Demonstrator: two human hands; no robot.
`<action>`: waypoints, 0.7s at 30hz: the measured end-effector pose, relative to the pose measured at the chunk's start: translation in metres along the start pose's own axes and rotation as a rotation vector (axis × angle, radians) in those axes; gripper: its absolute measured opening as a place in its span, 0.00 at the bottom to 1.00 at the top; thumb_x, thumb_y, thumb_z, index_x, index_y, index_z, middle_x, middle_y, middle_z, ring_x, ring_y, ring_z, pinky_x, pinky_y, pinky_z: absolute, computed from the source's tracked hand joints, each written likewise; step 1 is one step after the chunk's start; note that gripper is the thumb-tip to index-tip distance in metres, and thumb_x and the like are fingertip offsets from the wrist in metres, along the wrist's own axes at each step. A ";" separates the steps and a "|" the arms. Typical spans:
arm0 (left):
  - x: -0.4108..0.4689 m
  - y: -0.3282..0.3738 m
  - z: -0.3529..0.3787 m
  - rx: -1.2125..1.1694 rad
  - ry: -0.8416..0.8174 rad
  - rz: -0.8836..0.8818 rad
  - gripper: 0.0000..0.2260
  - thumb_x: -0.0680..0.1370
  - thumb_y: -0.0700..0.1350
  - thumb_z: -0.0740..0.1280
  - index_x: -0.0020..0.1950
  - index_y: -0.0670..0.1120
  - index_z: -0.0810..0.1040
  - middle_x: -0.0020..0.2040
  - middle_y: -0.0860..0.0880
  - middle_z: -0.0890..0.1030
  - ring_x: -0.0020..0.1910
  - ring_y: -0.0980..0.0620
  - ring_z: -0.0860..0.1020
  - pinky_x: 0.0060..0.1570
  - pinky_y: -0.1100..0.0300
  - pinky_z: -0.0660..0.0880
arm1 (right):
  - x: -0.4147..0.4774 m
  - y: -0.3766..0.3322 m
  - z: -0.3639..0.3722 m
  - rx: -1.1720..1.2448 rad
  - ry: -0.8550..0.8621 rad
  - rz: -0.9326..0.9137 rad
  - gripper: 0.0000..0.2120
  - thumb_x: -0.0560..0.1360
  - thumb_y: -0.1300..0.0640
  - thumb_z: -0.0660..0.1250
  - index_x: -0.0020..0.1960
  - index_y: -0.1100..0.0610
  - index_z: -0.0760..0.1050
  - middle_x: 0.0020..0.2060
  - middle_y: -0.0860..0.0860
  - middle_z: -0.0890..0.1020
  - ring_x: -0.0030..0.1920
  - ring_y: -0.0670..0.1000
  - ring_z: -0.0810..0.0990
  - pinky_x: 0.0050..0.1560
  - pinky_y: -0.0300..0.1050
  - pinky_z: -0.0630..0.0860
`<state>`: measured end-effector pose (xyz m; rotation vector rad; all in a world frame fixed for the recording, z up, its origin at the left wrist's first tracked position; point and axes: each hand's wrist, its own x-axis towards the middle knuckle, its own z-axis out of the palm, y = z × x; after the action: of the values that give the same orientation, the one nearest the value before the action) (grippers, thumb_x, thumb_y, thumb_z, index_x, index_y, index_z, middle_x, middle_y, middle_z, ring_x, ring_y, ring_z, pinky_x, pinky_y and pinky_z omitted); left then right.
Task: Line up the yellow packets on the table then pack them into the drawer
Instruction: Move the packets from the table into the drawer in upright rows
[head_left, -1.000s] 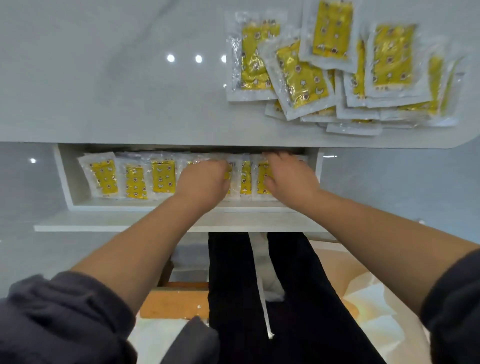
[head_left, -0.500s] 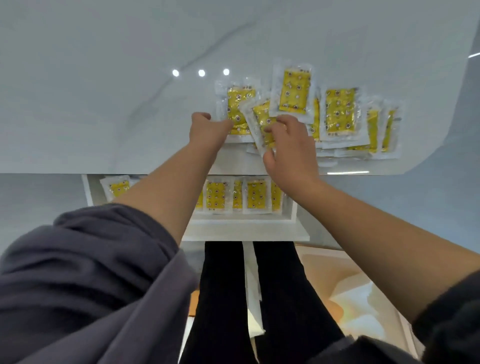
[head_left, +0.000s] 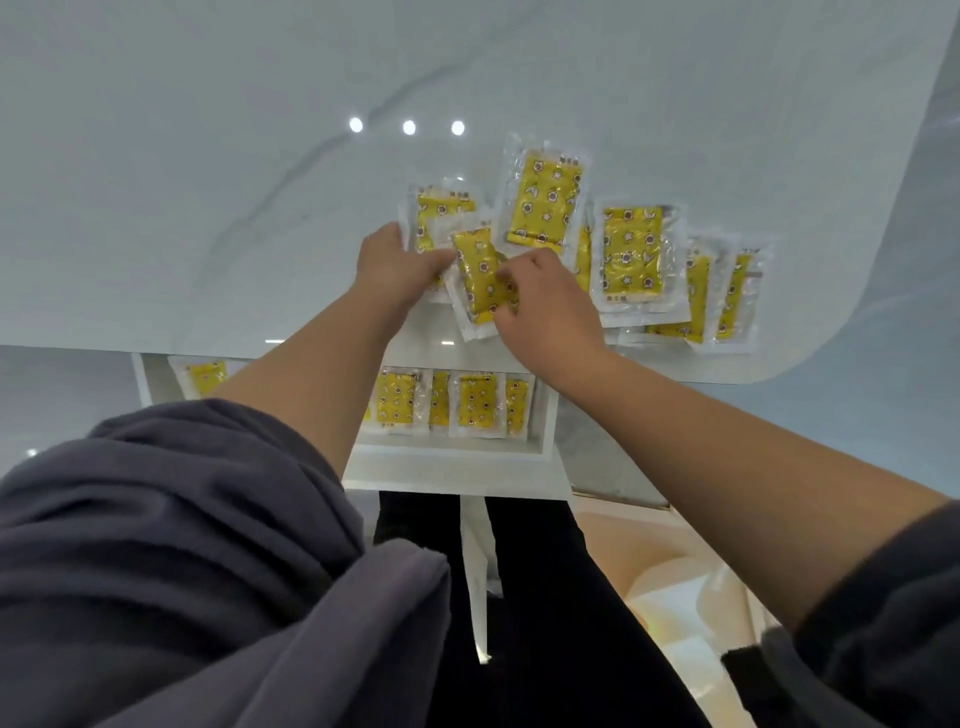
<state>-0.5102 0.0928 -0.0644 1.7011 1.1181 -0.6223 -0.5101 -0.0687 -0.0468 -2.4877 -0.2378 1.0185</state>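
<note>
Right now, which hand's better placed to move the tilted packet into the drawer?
Probably right: the right hand pinches the tilted packet near its lower edge, arm clear of the drawer. The left hand touches its side, forearm over the drawer.

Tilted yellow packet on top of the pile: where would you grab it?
Take the tilted packet by its clear flat border on a long side, from above. It lies topmost on the pile, so its edges are free to pinch.

Likely a home: glossy marble-look table (head_left: 218, 197) with built-in white drawer (head_left: 452, 460).
</note>
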 end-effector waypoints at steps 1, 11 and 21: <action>-0.001 -0.001 -0.001 0.012 0.016 0.004 0.14 0.72 0.44 0.74 0.38 0.49 0.69 0.37 0.51 0.74 0.35 0.56 0.74 0.34 0.64 0.71 | 0.002 0.000 -0.002 -0.021 0.039 -0.003 0.17 0.76 0.57 0.62 0.65 0.54 0.72 0.63 0.51 0.71 0.60 0.53 0.72 0.57 0.49 0.73; 0.004 -0.028 -0.030 -0.016 0.102 -0.026 0.08 0.75 0.49 0.71 0.41 0.48 0.75 0.47 0.42 0.81 0.45 0.46 0.79 0.48 0.51 0.76 | 0.063 -0.008 -0.015 -0.188 0.122 0.114 0.16 0.78 0.55 0.59 0.66 0.53 0.72 0.73 0.56 0.61 0.67 0.59 0.66 0.62 0.52 0.68; 0.017 -0.055 -0.054 -0.007 0.249 -0.081 0.13 0.76 0.49 0.68 0.36 0.50 0.68 0.36 0.51 0.72 0.36 0.53 0.71 0.38 0.59 0.69 | 0.092 -0.019 -0.014 -0.203 0.263 0.130 0.29 0.70 0.49 0.74 0.67 0.51 0.65 0.62 0.55 0.68 0.60 0.55 0.70 0.58 0.49 0.67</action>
<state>-0.5562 0.1545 -0.0813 1.7683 1.3682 -0.4638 -0.4345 -0.0274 -0.0861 -2.8199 -0.1027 0.7345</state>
